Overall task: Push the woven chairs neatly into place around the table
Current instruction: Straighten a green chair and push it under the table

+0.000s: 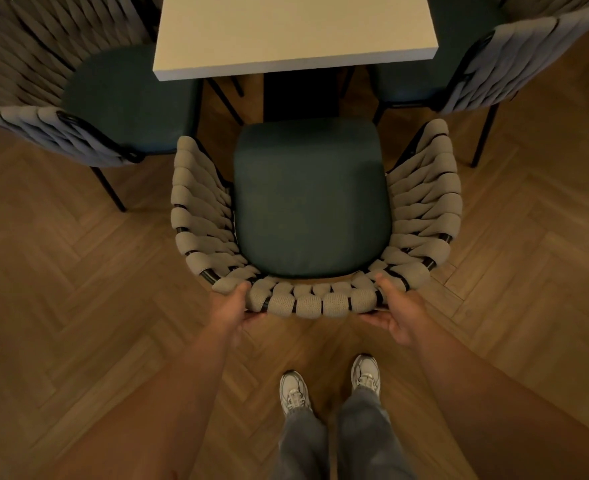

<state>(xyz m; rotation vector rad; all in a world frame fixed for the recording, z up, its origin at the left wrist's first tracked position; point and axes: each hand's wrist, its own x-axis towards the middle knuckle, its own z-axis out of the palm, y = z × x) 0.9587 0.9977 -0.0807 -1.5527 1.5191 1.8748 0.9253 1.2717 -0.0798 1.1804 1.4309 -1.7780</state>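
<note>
left hand [232,308] gripping back rim of middle chair [312,202], thumb on top, fingers curling under | right hand [398,311] gripping same rim, right side | chair sitting directly ahead of both hands, seat front near table [296,32] edge | side chairs [120,98] flanking table

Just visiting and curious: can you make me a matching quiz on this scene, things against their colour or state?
1 table
2 seat
3 chair back
4 floor

A herringbone wood
B held by left hand and right hand
C cream
D dark teal

Pairs: 1-C, 2-D, 3-B, 4-A
</note>
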